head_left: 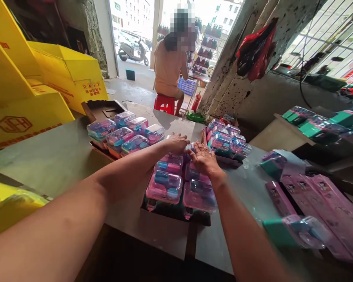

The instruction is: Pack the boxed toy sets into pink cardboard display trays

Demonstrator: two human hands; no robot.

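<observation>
Several clear-lidded plastic boxes (164, 187) with pink and blue contents stand in rows in a dark shallow tray (176, 217) at the middle of the table. My left hand (178, 143) lies over the far left end of these rows, fingers stretched out. Just to its right, my right hand (202, 156) rests with spread fingers on top of a far box. Both palms face down, and they partly hide the boxes beneath. Neither hand appears to grip anything.
Similar boxes fill a carton at left (119, 137) and another tray at right (223, 138). Pink packages (326, 207) and a green-based box (294, 232) lie at the table's right. Yellow cartons (67, 74) stand at left. A person (169, 66) sits on a red stool beyond.
</observation>
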